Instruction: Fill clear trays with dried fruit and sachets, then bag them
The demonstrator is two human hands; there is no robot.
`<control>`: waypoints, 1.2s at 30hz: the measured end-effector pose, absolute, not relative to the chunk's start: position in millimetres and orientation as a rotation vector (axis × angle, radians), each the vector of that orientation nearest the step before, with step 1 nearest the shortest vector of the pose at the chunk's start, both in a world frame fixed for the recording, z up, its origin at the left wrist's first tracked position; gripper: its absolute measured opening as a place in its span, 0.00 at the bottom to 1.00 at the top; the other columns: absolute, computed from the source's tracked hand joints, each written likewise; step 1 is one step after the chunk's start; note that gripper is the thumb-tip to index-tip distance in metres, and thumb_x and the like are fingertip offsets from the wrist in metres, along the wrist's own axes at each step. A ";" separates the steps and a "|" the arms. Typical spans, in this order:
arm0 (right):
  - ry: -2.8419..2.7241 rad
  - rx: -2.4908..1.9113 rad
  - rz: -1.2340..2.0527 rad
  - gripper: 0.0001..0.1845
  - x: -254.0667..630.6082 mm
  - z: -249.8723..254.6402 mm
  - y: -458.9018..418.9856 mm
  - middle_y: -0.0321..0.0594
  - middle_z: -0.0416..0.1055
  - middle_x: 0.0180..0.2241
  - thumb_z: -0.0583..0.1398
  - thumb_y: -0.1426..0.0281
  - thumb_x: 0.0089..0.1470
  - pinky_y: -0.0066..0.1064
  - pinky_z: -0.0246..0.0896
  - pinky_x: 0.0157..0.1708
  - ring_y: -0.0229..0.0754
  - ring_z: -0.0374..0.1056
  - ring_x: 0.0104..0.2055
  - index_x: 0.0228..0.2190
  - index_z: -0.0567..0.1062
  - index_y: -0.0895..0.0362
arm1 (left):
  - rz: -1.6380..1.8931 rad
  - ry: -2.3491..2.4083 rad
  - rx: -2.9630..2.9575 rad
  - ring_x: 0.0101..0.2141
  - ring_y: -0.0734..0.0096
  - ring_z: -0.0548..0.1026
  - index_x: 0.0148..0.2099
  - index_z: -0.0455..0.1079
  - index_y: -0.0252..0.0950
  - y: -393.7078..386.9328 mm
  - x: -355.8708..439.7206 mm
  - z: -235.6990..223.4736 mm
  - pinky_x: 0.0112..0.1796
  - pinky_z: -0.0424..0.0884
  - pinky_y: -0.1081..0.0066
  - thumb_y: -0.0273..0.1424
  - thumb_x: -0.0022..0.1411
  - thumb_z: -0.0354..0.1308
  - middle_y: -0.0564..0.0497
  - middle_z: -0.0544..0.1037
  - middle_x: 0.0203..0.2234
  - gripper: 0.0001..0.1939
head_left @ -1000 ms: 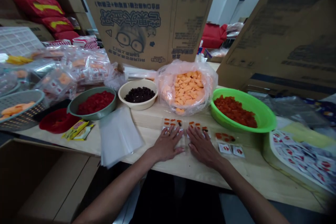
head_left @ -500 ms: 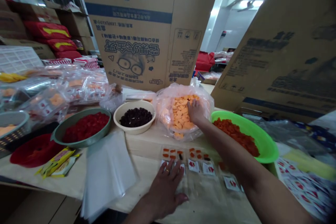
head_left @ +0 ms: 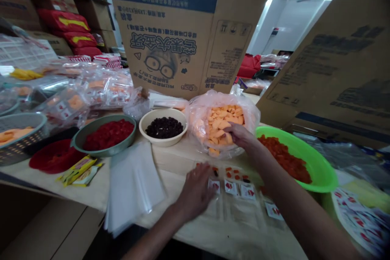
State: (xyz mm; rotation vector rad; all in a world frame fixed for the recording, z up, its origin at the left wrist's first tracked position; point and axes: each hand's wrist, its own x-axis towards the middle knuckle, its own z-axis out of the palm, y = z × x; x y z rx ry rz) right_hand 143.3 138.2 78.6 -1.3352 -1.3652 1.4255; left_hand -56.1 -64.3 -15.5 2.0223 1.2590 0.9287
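My right hand (head_left: 239, 135) reaches into a clear plastic bag of pale orange slices (head_left: 224, 122), and its fingers are closed round one or more slices at the near edge of the pile. My left hand (head_left: 195, 189) rests palm down with fingers curled on a row of small clear packets (head_left: 234, 187) lying on the wooden table (head_left: 179, 162). The packets hold bits of red and dark fruit and small white sachets with red marks.
A cream bowl of dark berries (head_left: 163, 126), a grey-green bowl of red fruit (head_left: 106, 134) and a bright green basin of orange-red fruit (head_left: 292, 158) ring the bag. A stack of empty clear bags (head_left: 134, 183) lies left. Big cartons (head_left: 189, 28) stand behind.
My right hand left the packets, went deep into the bag of orange slices, and has drawn back to its near edge, closed on slices. The left hand has curled on the packets.
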 end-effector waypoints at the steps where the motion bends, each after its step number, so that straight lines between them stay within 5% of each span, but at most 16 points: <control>1: -1.377 -1.340 1.487 0.14 136.2 69.0 120.6 0.32 0.69 0.20 0.63 0.73 0.37 0.22 0.51 0.15 0.34 0.61 0.18 0.32 0.71 0.57 | 1.114 1.313 1.843 0.63 0.53 0.66 0.65 0.63 0.37 -52.1 -57.5 -5.9 0.61 0.64 0.50 0.40 0.70 0.51 0.38 0.68 0.63 0.25; 5: -1.414 -1.312 1.684 0.15 110.6 39.0 56.3 0.31 0.69 0.19 0.63 0.72 0.36 0.22 0.45 0.13 0.31 0.56 0.16 0.32 0.73 0.58 | 1.303 1.324 1.153 0.39 0.64 0.78 0.55 0.69 0.33 -0.5 -66.5 17.8 0.38 0.76 0.67 0.37 0.61 0.63 0.41 0.78 0.46 0.22; 11: -1.309 -1.206 1.767 0.22 103.3 24.5 13.4 0.29 0.70 0.22 0.66 0.66 0.42 0.21 0.43 0.12 0.31 0.56 0.16 0.41 0.71 0.55 | 1.246 1.212 0.959 0.24 0.73 0.73 0.33 0.70 0.32 7.8 -59.6 6.1 0.28 0.73 0.72 0.25 0.51 0.65 0.53 0.75 0.25 0.07; 19: -1.100 -1.272 1.658 0.14 132.5 17.9 5.4 0.33 0.72 0.24 0.67 0.68 0.46 0.23 0.59 0.21 0.34 0.65 0.22 0.34 0.71 0.56 | 1.469 1.321 0.683 0.26 0.77 0.72 0.35 0.64 0.36 -9.8 -85.8 24.8 0.31 0.72 0.75 0.26 0.52 0.60 0.56 0.73 0.26 0.08; 25: -1.111 -1.310 1.688 0.09 156.1 18.8 -12.9 0.38 0.75 0.28 0.66 0.68 0.51 0.23 0.63 0.22 0.37 0.69 0.26 0.35 0.73 0.56 | 1.062 1.244 1.243 0.25 0.77 0.71 0.43 0.70 0.34 -65.2 -105.9 18.2 0.29 0.64 0.77 0.28 0.50 0.65 0.57 0.75 0.25 0.17; 31: -1.142 -1.283 1.657 0.13 155.8 20.4 -24.0 0.37 0.74 0.26 0.68 0.64 0.48 0.23 0.63 0.24 0.36 0.68 0.26 0.32 0.73 0.56 | 0.695 1.501 1.650 0.31 0.69 0.73 0.36 0.72 0.35 -92.8 -80.4 -4.7 0.34 0.67 0.71 0.24 0.56 0.60 0.52 0.76 0.28 0.04; 36: -1.242 -1.216 1.678 0.18 156.2 21.7 -33.3 0.37 0.74 0.28 0.68 0.59 0.46 0.25 0.61 0.26 0.37 0.67 0.27 0.34 0.73 0.57 | 0.854 1.645 1.911 0.41 0.64 0.73 0.40 0.76 0.35 -86.2 -63.5 4.8 0.43 0.70 0.67 0.23 0.58 0.60 0.47 0.73 0.38 0.08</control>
